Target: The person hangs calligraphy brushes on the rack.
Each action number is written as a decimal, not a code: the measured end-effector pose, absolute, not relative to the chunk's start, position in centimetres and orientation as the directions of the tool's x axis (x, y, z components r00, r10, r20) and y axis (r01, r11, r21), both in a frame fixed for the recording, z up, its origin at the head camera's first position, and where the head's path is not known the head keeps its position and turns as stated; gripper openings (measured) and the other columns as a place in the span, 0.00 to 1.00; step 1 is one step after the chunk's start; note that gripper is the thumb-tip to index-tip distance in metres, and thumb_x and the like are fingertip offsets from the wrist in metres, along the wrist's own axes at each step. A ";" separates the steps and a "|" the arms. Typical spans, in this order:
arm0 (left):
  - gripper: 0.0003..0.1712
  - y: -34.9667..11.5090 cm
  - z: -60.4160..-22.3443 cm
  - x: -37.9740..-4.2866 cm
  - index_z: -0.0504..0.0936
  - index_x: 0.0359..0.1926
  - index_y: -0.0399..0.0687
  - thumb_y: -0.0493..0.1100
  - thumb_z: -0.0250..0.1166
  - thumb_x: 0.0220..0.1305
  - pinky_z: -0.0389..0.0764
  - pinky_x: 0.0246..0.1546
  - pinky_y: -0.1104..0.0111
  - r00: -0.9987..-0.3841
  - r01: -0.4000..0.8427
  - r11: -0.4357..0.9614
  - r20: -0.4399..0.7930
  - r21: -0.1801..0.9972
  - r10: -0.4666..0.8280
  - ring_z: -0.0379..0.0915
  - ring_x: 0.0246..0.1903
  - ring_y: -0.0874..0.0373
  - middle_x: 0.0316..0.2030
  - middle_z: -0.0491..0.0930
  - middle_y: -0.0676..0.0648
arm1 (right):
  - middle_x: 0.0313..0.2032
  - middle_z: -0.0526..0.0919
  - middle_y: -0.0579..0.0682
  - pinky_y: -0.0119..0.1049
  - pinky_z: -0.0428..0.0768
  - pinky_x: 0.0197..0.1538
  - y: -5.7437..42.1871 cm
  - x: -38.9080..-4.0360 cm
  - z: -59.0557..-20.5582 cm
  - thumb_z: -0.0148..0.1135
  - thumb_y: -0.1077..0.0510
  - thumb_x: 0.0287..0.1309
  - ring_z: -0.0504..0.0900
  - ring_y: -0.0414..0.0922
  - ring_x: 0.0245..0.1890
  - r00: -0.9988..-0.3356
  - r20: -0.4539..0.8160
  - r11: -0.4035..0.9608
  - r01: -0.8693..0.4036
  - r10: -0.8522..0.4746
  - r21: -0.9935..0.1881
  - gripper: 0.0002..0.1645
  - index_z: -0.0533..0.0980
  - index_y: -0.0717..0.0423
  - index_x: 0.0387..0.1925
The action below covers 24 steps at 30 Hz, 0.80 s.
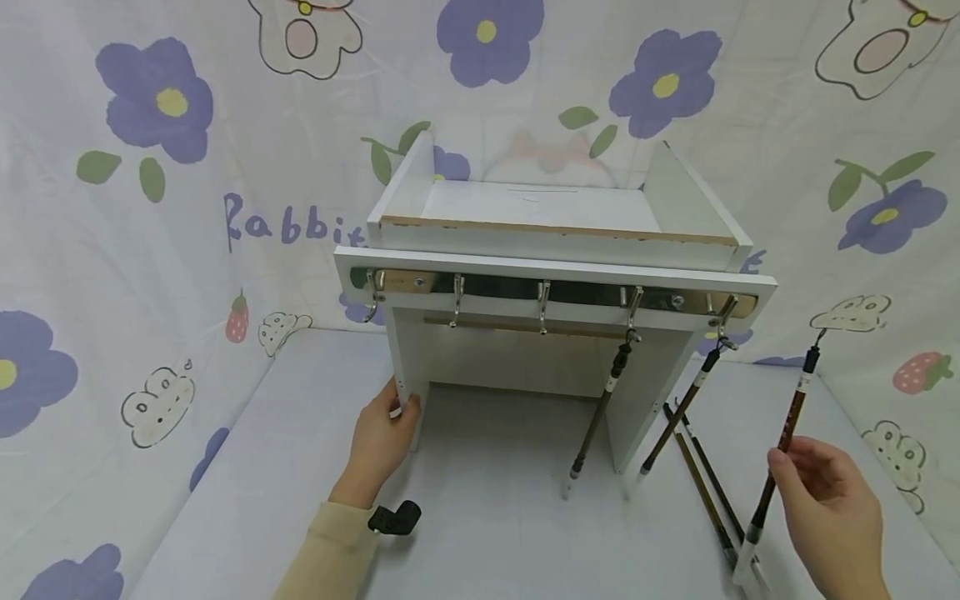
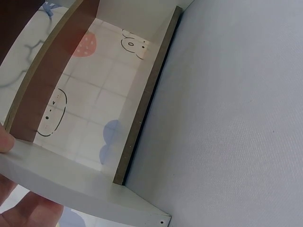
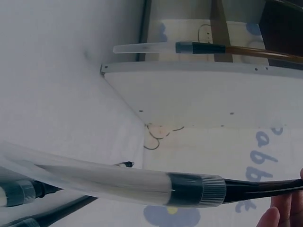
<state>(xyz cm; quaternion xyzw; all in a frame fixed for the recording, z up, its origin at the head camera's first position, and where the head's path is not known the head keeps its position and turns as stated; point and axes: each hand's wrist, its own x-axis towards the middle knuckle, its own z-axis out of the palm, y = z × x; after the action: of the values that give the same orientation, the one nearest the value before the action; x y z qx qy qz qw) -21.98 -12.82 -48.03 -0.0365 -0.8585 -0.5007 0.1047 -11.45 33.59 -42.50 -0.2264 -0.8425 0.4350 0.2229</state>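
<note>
My left hand (image 1: 382, 437) grips the left side panel (image 1: 406, 358) of a white shelf, thumb and fingers on either side of its edge. In my right hand (image 1: 832, 508), thumb and fingers pinch the dark brown handle of a calligraphy brush (image 1: 792, 417). That brush stands tilted, its hanging loop up and its translucent cap (image 3: 113, 182) down, right of the shelf. From hooks on the front metal rail (image 1: 495, 289) hang two more capped brushes: one brush (image 1: 596, 429) on the second hook from the right, another brush (image 1: 678, 412) on the rightmost hook.
Two brushes (image 1: 697, 471) lie on the white tabletop (image 1: 495, 533) beside the shelf's right panel (image 1: 645, 392). Three hooks at the left of the rail carry nothing. A patterned cloth (image 1: 285, 158) covers the wall behind. The shelf's upper tray (image 1: 540, 208) has raised sides.
</note>
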 end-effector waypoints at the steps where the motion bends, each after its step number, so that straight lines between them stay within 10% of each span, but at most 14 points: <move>1: 0.27 -12.8 -48.0 -22.0 0.67 0.69 0.56 0.50 0.54 0.72 0.82 0.44 0.54 -0.976 0.163 0.496 0.212 0.853 -0.044 0.75 0.54 0.44 0.60 0.73 0.40 | 0.39 0.78 0.44 0.15 0.72 0.34 33.4 -11.4 -42.4 0.62 0.50 0.63 0.76 0.30 0.35 -0.794 0.202 0.528 0.169 0.573 -0.832 0.21 0.74 0.55 0.55; 24: 0.27 -12.7 -48.1 -22.1 0.67 0.69 0.54 0.49 0.54 0.72 0.81 0.45 0.55 -0.976 0.165 0.493 0.214 0.854 -0.044 0.74 0.55 0.46 0.59 0.74 0.41 | 0.37 0.78 0.39 0.16 0.70 0.41 30.2 -10.1 -40.7 0.65 0.65 0.59 0.76 0.34 0.35 -0.723 0.495 0.617 -0.120 0.483 -0.777 0.19 0.74 0.59 0.53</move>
<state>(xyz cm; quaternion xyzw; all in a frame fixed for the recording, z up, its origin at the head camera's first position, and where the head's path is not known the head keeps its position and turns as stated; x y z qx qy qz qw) -22.12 -12.72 -48.12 -0.0355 -0.8577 -0.5022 0.1041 -10.14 30.18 -40.68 -0.1098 -0.8259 0.4233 0.3557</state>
